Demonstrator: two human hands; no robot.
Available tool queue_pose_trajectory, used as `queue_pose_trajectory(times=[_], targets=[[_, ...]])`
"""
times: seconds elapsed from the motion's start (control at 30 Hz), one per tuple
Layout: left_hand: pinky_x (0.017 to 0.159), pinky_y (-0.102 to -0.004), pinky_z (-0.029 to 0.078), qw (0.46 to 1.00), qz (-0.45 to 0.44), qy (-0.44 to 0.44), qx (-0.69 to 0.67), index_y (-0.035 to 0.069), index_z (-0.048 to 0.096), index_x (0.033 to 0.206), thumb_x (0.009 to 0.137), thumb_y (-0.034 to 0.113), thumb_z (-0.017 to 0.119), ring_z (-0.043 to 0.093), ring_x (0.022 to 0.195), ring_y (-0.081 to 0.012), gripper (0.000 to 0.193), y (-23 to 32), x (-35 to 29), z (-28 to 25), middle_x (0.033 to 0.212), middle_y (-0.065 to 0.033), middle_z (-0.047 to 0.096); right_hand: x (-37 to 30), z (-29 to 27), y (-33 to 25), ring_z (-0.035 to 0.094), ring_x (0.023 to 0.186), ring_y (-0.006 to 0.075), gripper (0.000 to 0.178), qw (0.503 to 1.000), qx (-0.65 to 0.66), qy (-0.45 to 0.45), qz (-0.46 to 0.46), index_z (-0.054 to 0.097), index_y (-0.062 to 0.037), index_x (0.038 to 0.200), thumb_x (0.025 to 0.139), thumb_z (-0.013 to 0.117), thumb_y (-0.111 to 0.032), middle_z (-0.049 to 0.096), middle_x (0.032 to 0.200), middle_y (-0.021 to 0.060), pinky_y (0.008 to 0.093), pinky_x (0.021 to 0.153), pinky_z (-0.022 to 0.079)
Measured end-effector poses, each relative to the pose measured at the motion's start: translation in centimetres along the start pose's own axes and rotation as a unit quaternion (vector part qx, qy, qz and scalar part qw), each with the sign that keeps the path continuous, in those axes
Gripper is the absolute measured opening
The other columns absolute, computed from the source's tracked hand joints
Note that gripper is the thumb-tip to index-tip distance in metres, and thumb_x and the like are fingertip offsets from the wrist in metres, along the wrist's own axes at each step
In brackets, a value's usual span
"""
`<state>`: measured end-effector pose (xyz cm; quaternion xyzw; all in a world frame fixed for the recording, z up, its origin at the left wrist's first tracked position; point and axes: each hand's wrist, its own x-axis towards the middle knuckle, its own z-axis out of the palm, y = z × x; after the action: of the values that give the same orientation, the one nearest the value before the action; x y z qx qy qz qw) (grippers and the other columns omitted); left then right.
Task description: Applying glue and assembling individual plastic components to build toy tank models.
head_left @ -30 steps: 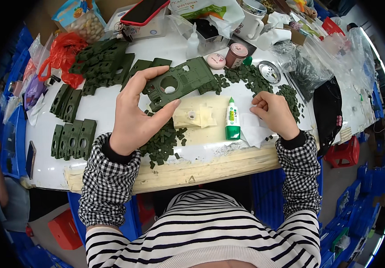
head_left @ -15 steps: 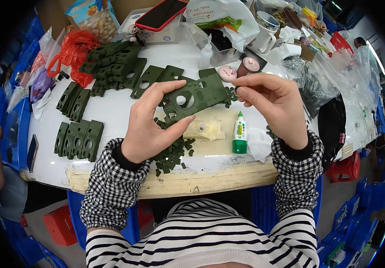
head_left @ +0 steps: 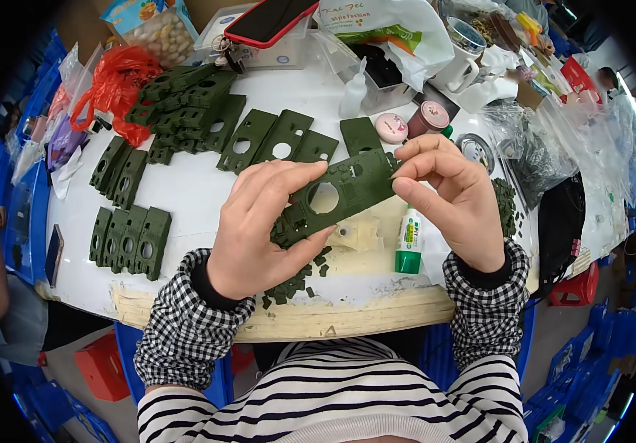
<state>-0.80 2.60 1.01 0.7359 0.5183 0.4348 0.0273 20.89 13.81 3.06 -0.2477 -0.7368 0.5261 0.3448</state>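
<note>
My left hand (head_left: 251,232) grips a dark green plastic tank hull (head_left: 358,181) by its left part, thumb below and fingers above. The hull is tilted, its right end higher, and a large round hole shows through it. At that right end, the thumb and fingertips of my right hand (head_left: 457,199) are pinched close together against the edge. What they hold, if anything, is too small to make out. Under the hull lies a pale beige block (head_left: 360,235), partly covered. Loose small green pieces (head_left: 292,286) are heaped below my left hand.
A white glue bottle with a green end (head_left: 409,240) is by my right hand. More green hulls (head_left: 132,240) lie in rows at left, with a stack (head_left: 189,100) behind. Small green parts (head_left: 506,207) lie at right. A red-cased phone (head_left: 270,21) and a white bag (head_left: 388,33) are at the back.
The hull and my left hand have shifted slightly right and down in the picture. My right fingertips have come in against the hull's right end.
</note>
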Motion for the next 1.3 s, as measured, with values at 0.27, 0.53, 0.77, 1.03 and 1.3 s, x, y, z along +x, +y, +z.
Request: queue_pose_trajectory(times=[0.27,0.53,0.77,1.03,1.3], targets=[[0.098,-0.0456,0.041,0.999,0.023,-0.04,0.015,0.001,0.058,0.117,0.066,0.007,0.077,0.061,0.102,-0.0285,0.055,0.0,-0.2,0.2,0.112,-0.0121,0.064,0.2,1.0,0.6,0.054,0.101,0.0177,0.01,0.998,-0.057,0.009,-0.02,0.068,-0.0014,0.08,0.076,0.072,-0.01,0.059,0.103,0.0097,0.031,0.091,0.04],[0.1,-0.0476,0.039,0.998,0.03,-0.055,0.012,0.002,0.057,0.118,0.065,0.008,0.078,0.061,0.103,-0.027,0.057,0.0,-0.3,0.3,0.115,-0.0113,0.064,0.1,1.2,0.8,0.055,0.099,0.0149,0.011,0.999,-0.039,-0.006,0.004,0.068,0.0,0.08,0.076,0.072,-0.01,0.059,0.102,0.0086,0.0284,0.089,0.042],[0.101,-0.0483,0.038,0.998,0.032,-0.058,0.017,0.004,0.058,0.118,0.065,0.01,0.079,0.061,0.103,-0.0261,0.058,0.0,-0.5,0.3,0.114,-0.0104,0.064,0.2,1.2,0.7,0.055,0.098,0.0142,0.011,0.999,-0.048,-0.013,0.012,0.068,0.0,0.079,0.076,0.072,-0.009,0.059,0.1,0.0082,0.0276,0.088,0.042],[0.102,-0.0488,0.037,0.998,0.039,-0.053,0.023,0.004,0.058,0.117,0.065,0.01,0.078,0.062,0.102,-0.0251,0.056,0.0,-0.4,0.3,0.112,-0.01,0.065,0.2,1.2,0.9,0.056,0.096,0.0144,0.01,0.999,-0.036,-0.011,0.01,0.068,0.0003,0.08,0.076,0.071,-0.009,0.059,0.099,0.0082,0.0278,0.088,0.043],[0.104,-0.0507,0.035,0.997,0.04,-0.049,0.036,0.004,0.059,0.116,0.065,0.01,0.079,0.062,0.101,-0.0247,0.055,0.2,-0.4,0.3,0.111,-0.0105,0.065,0.1,1.4,1.0,0.057,0.095,0.016,0.01,0.998,-0.057,0.005,-0.001,0.067,0.0001,0.077,0.075,0.071,-0.008,0.06,0.096,0.009,0.0292,0.088,0.044]])
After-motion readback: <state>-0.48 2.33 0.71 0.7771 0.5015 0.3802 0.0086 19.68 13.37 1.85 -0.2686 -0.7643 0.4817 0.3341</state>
